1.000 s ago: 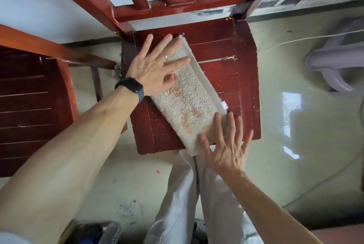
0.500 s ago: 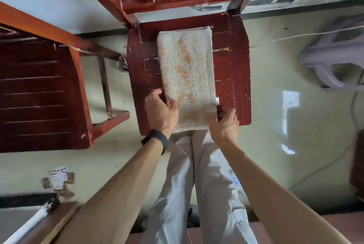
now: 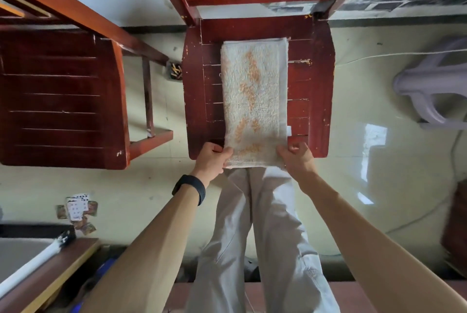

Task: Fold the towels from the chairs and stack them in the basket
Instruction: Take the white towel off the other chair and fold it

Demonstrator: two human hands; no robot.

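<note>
A pale towel (image 3: pixel 255 100) with orange marks lies folded into a long strip on the seat of a red wooden chair (image 3: pixel 313 100). Its near end hangs just over the seat's front edge. My left hand (image 3: pixel 211 159), with a black band on the wrist, pinches the near left corner. My right hand (image 3: pixel 295 157) pinches the near right corner. No basket is in view.
A second red chair (image 3: pixel 63 100) stands to the left with a bare seat. A purple plastic stool (image 3: pixel 434 90) is at the right. Playing cards (image 3: pixel 77 209) lie on the tiled floor. A wooden table edge (image 3: pixel 50 272) is at the lower left. My legs stand below the chair.
One second ago both hands lay flat on a slanted towel. They have since taken hold of its near corners, and the towel now lies straight along the seat.
</note>
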